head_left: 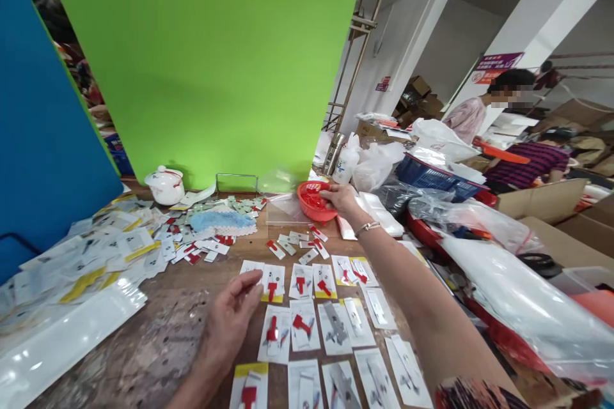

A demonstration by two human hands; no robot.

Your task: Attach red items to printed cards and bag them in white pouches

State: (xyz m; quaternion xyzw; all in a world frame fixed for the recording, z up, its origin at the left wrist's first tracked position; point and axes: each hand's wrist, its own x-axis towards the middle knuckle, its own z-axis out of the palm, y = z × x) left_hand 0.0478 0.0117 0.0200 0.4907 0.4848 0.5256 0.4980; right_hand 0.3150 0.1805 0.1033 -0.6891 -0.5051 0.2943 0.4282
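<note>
My right hand [339, 198] reaches out to a small red plastic basket [320, 216] at the back of the table. Its fingertips are drawn together over the red pieces [313, 197] inside, and what they hold is hidden. Nearer to me, my left hand [235, 303] hovers beside rows of small cards, fingers loosely curled, thumb apart, nothing visible between them. Several cards carry a red T-shaped piece, such as this card [300, 282]; others carry grey or white strips, like this card [334, 327]. Loose red and grey strips [286, 243] lie between cards and basket.
Piles of packaged cards [115, 249] and a long white plastic sheet [71, 339] cover the left side. A white lidded pot [164, 186] stands before a green panel [215, 77]. Plastic bags [522, 294] and a blue crate [425, 174] crowd the right. Two people are beyond.
</note>
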